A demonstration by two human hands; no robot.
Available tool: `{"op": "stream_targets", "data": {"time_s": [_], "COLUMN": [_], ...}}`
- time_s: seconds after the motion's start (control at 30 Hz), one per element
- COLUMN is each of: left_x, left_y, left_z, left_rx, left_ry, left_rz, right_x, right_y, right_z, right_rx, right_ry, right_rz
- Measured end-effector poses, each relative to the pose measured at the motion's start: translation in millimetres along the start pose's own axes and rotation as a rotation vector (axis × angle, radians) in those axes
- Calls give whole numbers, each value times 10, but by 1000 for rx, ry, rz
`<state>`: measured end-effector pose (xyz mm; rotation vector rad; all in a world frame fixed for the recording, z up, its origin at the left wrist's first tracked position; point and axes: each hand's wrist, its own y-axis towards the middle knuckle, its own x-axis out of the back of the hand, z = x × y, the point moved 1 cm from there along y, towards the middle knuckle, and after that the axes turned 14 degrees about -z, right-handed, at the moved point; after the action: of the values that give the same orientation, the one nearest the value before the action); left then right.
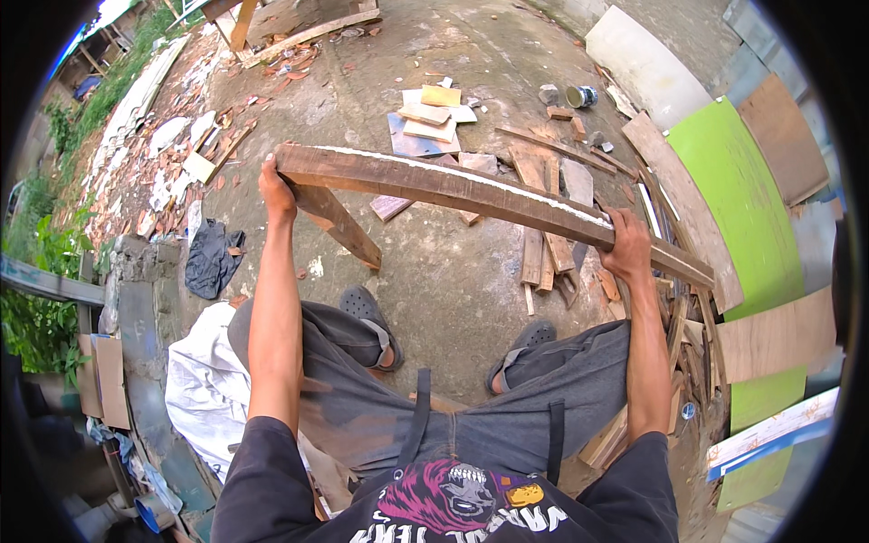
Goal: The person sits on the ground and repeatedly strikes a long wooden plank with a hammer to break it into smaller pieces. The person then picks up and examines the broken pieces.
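A long brown wooden beam [434,185] is held crosswise in front of me, with a white glue-like line [480,180] running along much of its upper face. My left hand [277,192] grips its left end, fingers partly hidden behind the wood. Further along, near the right end, my right hand [628,242] is wrapped round the beam, whose end extends past it. A shorter wooden piece [337,224] slants down from under the left end; I cannot tell how it is joined.
Several boards and offcuts [541,240] lie beyond the beam, with small panels [430,120] stacked behind. A tin can [581,97] rests farther off. Green sheet [738,195] and other panels line the right. White cloth [210,385] and a black plastic bag [214,258] are at left.
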<state>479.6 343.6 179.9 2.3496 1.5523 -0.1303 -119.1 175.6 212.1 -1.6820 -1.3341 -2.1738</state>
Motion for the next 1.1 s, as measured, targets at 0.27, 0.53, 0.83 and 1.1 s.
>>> {"op": "stream_targets", "data": {"time_s": [0.27,0.53,0.83,1.1], "left_x": [31,-38,189,357], "left_y": [-42,-215,-324,-339], "left_z": [47,-457,-672,-482], "left_rx": [-155,61,8,3], "left_ry": [190,1234,1187,1104], "left_rz": [-109,-137,21,-43], "right_x": [-155,-312,-467,-524], "right_y": [12,119,72,25], "right_z": [-24,129,379,646], "right_rx": [-44,-72,77,91], "right_ry": [-51,-143,-193,-138], "right_rz": [-70,-22,141,152]}}
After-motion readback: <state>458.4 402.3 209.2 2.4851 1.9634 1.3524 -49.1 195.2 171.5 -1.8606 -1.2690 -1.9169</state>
